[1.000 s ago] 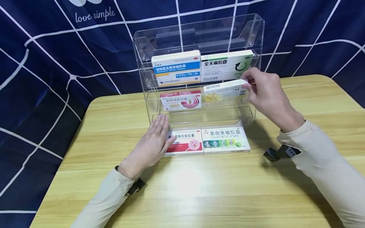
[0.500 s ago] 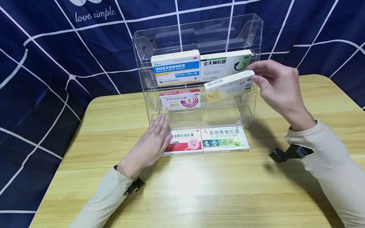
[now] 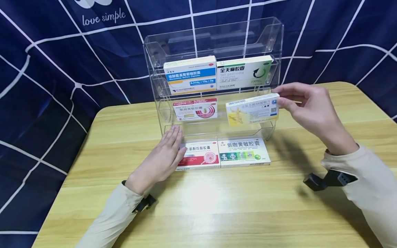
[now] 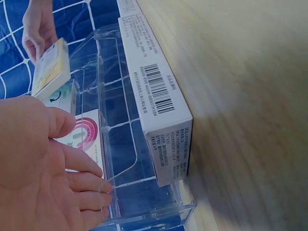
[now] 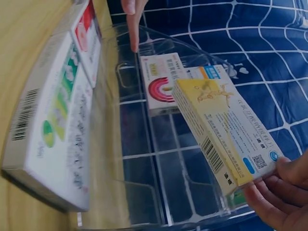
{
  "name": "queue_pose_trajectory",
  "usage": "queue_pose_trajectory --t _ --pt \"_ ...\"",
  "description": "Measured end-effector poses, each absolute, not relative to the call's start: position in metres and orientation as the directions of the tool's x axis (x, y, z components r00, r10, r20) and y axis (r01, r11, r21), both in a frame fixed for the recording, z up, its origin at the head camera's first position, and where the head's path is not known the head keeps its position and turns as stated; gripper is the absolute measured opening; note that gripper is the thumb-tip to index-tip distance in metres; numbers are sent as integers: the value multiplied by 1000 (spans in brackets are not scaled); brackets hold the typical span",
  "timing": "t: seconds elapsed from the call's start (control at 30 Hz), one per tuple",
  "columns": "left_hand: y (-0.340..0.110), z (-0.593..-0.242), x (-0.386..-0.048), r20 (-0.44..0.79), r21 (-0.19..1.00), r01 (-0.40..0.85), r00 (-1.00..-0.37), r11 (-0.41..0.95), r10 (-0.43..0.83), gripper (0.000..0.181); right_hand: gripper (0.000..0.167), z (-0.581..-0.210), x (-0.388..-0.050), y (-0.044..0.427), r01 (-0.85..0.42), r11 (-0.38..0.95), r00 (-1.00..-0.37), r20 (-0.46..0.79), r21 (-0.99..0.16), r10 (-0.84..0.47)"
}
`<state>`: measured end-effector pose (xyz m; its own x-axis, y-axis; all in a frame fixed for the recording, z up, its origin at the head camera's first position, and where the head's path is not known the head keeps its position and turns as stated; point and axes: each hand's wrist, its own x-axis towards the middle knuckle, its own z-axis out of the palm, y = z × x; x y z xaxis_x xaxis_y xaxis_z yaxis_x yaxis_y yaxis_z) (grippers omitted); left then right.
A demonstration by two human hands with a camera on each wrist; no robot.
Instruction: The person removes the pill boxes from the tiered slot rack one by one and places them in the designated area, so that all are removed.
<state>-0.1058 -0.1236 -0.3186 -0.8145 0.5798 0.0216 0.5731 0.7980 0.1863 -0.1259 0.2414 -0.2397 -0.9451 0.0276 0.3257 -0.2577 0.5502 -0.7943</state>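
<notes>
Between thumb and fingers, my right hand [image 3: 313, 110] pinches the right end of a yellow-and-white medicine box [image 3: 252, 110]. That box is held in front of the middle tier of a clear acrylic rack [image 3: 214, 38], and the right wrist view shows its yellow printed face. My left hand [image 3: 159, 158] has its fingers straight at the rack's lower left front, overlapping the left end of a red-and-white medicine box [image 3: 203, 156]. Beside that one lies a green-and-white medicine box [image 3: 245, 151]. A pink-and-white medicine box [image 3: 196, 109] stands in the middle tier, left of the held box.
On the tier above stand a blue-and-white medicine box [image 3: 190, 75] and a white-and-green Tall gastrodia box [image 3: 243, 73]. A dark blue curtain with white lines [image 3: 118, 62] hangs behind the wooden table [image 3: 217, 213].
My right hand has drawn the yellow-and-white box out of the middle tier, toward the right and front, and then lowered it a little. The left hand stays nearly still.
</notes>
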Motion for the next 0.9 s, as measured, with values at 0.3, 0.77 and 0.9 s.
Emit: queue_pose_trajectory --t 0.3,0.77,0.9 --pt "-124 -318 -105 6 197 568 -815 799 579 60 22 -254 -117 249 -179 597 -973 229 -782 7" --pt "-125 -318 -107 18 182 589 -803 787 596 59 25 -276 -107 251 -136 614 -991 116 -777 -72" --pt "-125 -318 -106 16 185 587 -804 788 594 59 25 -282 -102 252 -159 633 -987 119 -758 -106"
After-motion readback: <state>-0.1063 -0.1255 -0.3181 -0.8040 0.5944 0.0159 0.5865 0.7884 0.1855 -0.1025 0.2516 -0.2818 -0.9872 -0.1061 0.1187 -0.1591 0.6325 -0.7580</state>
